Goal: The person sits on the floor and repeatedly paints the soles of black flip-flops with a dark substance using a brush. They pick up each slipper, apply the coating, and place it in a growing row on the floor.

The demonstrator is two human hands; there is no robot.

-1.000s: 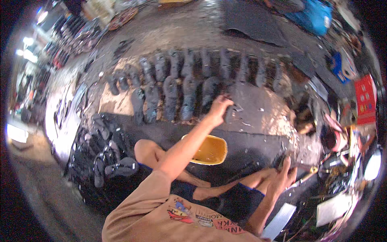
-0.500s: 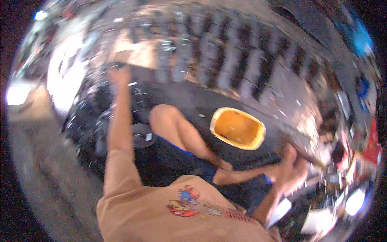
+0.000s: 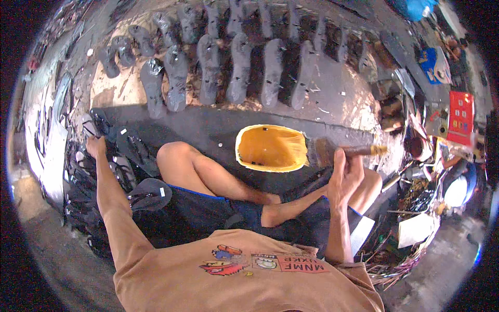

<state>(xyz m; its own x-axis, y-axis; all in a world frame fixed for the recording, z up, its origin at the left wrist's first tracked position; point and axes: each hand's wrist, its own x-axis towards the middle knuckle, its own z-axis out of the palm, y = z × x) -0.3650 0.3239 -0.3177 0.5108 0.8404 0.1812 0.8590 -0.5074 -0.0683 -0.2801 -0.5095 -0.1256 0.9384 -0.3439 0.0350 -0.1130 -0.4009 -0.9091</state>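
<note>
My left hand (image 3: 94, 147) reaches to the far left, its fingers closed at a grey-strapped sandal (image 3: 88, 125) on the edge of a heap of dark sandals (image 3: 112, 166). The fingertips are small and partly hidden there. My right hand (image 3: 345, 177) grips a broad brush by its wooden handle (image 3: 368, 151). The brush's dark bristles (image 3: 322, 151) point left, close by the right rim of a yellow oblong tub (image 3: 244, 165). Orange-yellow stuff coats the tub's inside. Beyond it stand rows of dark shoe soles (image 3: 239, 70), several with small black spots.
A tan board (image 3: 106, 91) lies under the soles at the left. One dark sandal (image 3: 150, 194) rests beside my thigh. On the right are a red printed sheet (image 3: 460, 118), a white board (image 3: 417, 230) and a clutter of scraps (image 3: 416, 192).
The view has swung right and grown sharper. My left hand has come nearer, down beside the sandal heap. My right hand still holds the brush, now with its bristles by the tub.
</note>
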